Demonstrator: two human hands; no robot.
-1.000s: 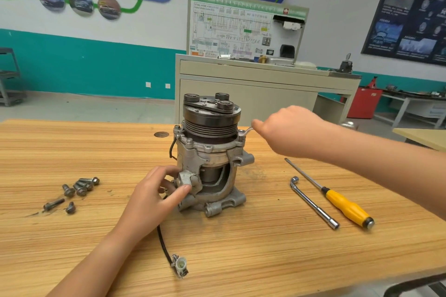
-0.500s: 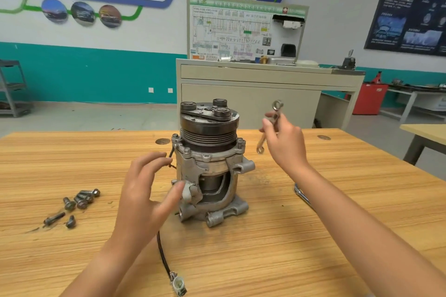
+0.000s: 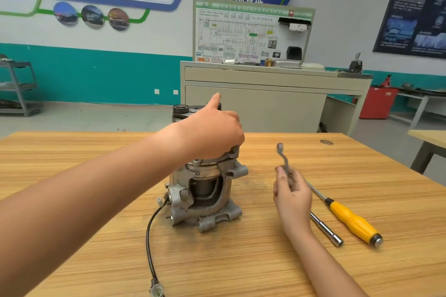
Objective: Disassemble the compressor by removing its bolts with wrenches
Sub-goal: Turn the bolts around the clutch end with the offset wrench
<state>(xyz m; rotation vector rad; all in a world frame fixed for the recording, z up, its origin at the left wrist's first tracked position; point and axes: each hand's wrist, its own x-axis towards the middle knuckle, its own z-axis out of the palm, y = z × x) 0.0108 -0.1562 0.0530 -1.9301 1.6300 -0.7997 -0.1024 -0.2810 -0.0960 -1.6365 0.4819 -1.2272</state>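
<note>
- The compressor [image 3: 225, 194] stands upright on its mounting lugs on the wooden table [image 3: 241, 265], near the middle of the tabletop.
- The left hand [image 3: 213, 132] lies over the compressor's top. Its fingers are curled down round the pulley end, gripping it, and its thumb sticks straight up. A round boss of the top plate shows just left of the hand.
- The right hand [image 3: 293, 196] is raised just right of the compressor and does not touch it. Its fingers are closed round the lower end of a small bent wrench [image 3: 284, 159], whose ring end points upward.
- A black cable [image 3: 149, 231] leaves the compressor's lower left side and runs toward the near table edge, ending in a pale connector.
- A socket wrench [image 3: 327, 229] lies flat on the table right of the compressor, partly hidden under the right hand.
- A yellow-handled driver [image 3: 352, 222] lies beside the socket wrench, on the side farther from the compressor, roughly parallel to it.
- Behind the compressor, beyond the table, stands a beige cabinet [image 3: 253, 103] carrying a board [image 3: 241, 36] printed with a wiring diagram.
</note>
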